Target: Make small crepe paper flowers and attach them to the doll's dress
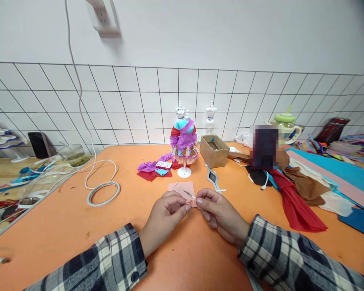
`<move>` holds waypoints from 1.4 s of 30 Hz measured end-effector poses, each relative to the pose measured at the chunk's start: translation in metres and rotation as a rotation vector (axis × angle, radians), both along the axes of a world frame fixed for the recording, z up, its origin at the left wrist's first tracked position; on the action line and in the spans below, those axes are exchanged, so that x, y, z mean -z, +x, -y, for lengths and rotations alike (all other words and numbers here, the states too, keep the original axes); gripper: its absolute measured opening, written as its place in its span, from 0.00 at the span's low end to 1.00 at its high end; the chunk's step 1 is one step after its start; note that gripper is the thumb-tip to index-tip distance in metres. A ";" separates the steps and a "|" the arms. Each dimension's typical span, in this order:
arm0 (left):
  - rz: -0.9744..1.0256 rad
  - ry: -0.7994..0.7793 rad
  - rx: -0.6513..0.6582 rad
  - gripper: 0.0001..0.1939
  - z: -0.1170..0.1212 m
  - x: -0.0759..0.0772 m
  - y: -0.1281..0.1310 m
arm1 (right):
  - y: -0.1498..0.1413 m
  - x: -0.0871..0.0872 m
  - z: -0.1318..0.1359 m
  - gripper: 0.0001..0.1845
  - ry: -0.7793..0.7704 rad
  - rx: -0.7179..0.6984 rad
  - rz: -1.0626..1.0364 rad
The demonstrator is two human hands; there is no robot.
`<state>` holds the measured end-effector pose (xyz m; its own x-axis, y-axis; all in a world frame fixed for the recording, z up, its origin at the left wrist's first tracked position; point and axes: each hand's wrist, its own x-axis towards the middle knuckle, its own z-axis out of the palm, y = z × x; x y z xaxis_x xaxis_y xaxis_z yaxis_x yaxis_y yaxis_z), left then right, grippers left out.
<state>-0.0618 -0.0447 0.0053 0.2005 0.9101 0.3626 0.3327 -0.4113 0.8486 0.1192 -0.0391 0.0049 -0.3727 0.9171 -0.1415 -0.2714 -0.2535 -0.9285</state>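
Observation:
Both hands meet low over the orange table, pinching a small gathered piece of pink crepe paper (192, 203) between them. My left hand (169, 208) grips its left end between thumb and fingers. At its right end, my right hand (219, 209) closes thumb and forefinger on the same paper. Just behind lies a flat pink sheet (181, 187), with a thin pointed metal tool (188, 194) over it, its lower end hidden near my fingers. A small dress form (184, 141) dressed in purple, red and blue paper stands farther back on a white base.
An open cardboard box (214, 151) stands right of the form, with a grey-handled tool (212, 178) in front. A tape roll (103, 194) and white cable (92, 165) lie left. Coloured paper scraps (153, 167) are beside the form; red paper (300, 206) and brown paper (309, 186) lie right.

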 end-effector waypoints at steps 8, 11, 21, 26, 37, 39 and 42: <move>-0.024 0.041 -0.051 0.07 0.000 0.002 0.002 | -0.007 0.005 -0.002 0.18 0.037 0.077 0.001; -0.060 0.051 -0.136 0.11 -0.009 0.002 -0.008 | -0.003 0.007 -0.009 0.19 0.067 0.131 0.025; -0.223 0.069 -0.382 0.11 -0.113 0.012 -0.039 | -0.016 -0.088 -0.070 0.14 0.554 0.354 0.030; -0.313 0.072 -0.354 0.15 -0.123 0.015 -0.016 | -0.032 -0.112 -0.106 0.18 0.576 0.417 -0.007; -0.373 -0.047 -0.310 0.10 -0.154 0.031 -0.002 | -0.034 -0.101 -0.139 0.21 0.502 0.424 0.079; -0.359 -0.051 -0.279 0.10 -0.156 0.032 -0.002 | -0.035 -0.101 -0.138 0.21 0.509 0.439 0.071; -0.345 -0.053 -0.234 0.11 -0.156 0.030 -0.002 | -0.036 -0.103 -0.136 0.21 0.513 0.465 0.065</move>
<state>-0.0640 0.1111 -0.0243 0.0877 0.9612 0.2616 0.6803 -0.2497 0.6891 0.0830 0.0967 0.1077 0.0694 0.9364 0.3441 -0.1855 0.3510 -0.9178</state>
